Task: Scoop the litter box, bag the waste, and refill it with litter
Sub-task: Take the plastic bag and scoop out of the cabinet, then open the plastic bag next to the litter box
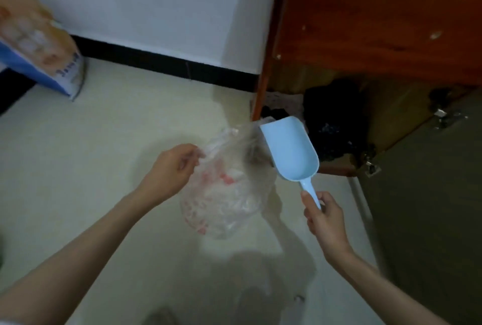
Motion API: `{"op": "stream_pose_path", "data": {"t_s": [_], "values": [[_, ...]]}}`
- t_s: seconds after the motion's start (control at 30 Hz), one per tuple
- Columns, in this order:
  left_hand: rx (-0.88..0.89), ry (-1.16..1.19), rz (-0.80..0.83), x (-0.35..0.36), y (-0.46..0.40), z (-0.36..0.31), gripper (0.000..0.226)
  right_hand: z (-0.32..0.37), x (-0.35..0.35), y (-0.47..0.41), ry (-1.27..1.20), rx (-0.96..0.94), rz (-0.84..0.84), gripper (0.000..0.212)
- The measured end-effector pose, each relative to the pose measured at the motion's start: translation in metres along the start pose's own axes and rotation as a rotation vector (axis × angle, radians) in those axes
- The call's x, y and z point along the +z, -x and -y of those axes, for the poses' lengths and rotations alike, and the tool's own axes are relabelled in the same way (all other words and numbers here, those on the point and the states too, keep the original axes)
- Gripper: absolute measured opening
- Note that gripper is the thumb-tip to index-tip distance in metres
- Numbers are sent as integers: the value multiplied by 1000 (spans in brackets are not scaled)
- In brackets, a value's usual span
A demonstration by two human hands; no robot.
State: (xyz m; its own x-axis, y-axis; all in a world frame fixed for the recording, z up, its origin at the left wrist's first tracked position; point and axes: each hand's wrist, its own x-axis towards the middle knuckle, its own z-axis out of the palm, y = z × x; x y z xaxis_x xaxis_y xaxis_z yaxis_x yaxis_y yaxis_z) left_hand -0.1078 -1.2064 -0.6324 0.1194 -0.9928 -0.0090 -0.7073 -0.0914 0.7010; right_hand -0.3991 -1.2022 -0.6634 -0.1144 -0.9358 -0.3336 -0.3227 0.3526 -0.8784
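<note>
At the centre of the frame, a clear plastic bag (227, 189) with red print is held up above the pale floor (104, 168), its rim pinched in the grip of the left hand (173, 168). To its right, a light blue scoop (292, 150) is grasped by its handle in the right hand (324, 216), its open end touching the bag's rim. A litter sack (39, 45) leans at upper left. A wooden cabinet (378, 24) fills the upper right.

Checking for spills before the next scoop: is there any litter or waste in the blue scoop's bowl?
No, the blue scoop in the right hand shows only bare plastic inside its bowl.
</note>
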Motion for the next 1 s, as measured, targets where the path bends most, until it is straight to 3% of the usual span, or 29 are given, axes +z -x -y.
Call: {"op": "stream_pose_path", "data": {"t_s": [0.23,0.57,0.8,1.0], "values": [[-416,63,-187,-118,82,13,17,123,70,43,155,-110,306,21],[-782,35,-503,-299,225,-45,19,316,180,170,407,-242,738,27],[-974,31,-701,-386,336,-98,21,398,208,276,459,-290,958,22],[-1035,26,-829,-437,416,-84,15,428,249,352,517,-373,1067,22]]}}
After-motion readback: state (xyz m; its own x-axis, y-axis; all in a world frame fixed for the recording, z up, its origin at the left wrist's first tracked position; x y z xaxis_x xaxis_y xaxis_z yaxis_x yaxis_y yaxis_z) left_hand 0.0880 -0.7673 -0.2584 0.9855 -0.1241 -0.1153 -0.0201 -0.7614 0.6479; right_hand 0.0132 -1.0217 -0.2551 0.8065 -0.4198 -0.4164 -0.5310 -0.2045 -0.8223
